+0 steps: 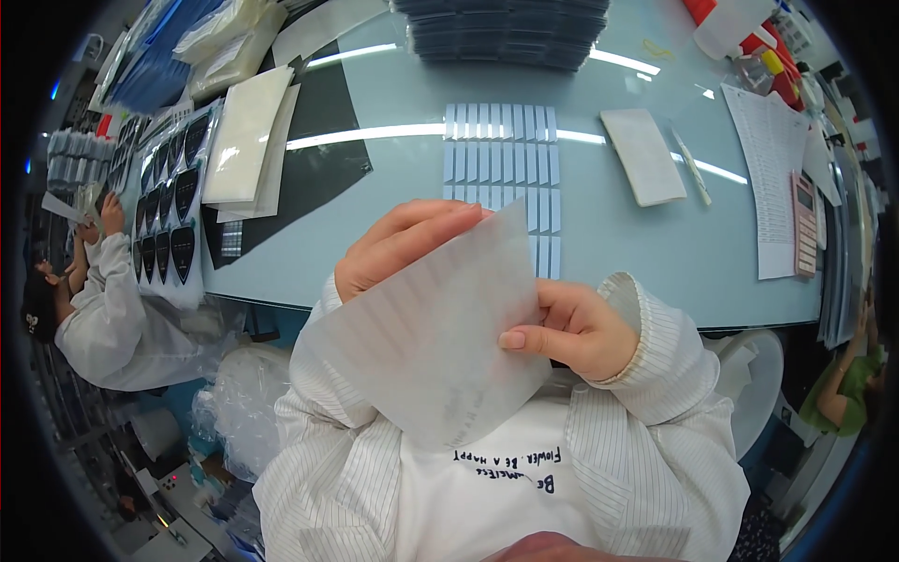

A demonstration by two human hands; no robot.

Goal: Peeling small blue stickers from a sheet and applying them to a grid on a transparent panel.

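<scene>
A translucent whitish sheet (431, 337) is held up, tilted, in front of my chest. My right hand (581, 330) pinches its right edge, thumb on the near face and fingers behind. Along its upper left edge lies my left hand (403, 245), the visible fingers stretched out behind the sheet; its thumb is hidden. Faint stripes show on or through the sheet. Just beyond my hands, rows of narrow light-blue strips (501, 159) lie on the glassy table (403, 178), the nearest ones partly covered by the sheet.
A tall stack of clear-blue sheets (506, 33) stands at the back. Left are cream sheets (248, 140) on a black mat (328, 108) and dark shield-shaped pieces (184, 197). Right are a white pad (643, 156), a white pen (691, 167), a printed paper (763, 178) and a pink calculator (803, 225).
</scene>
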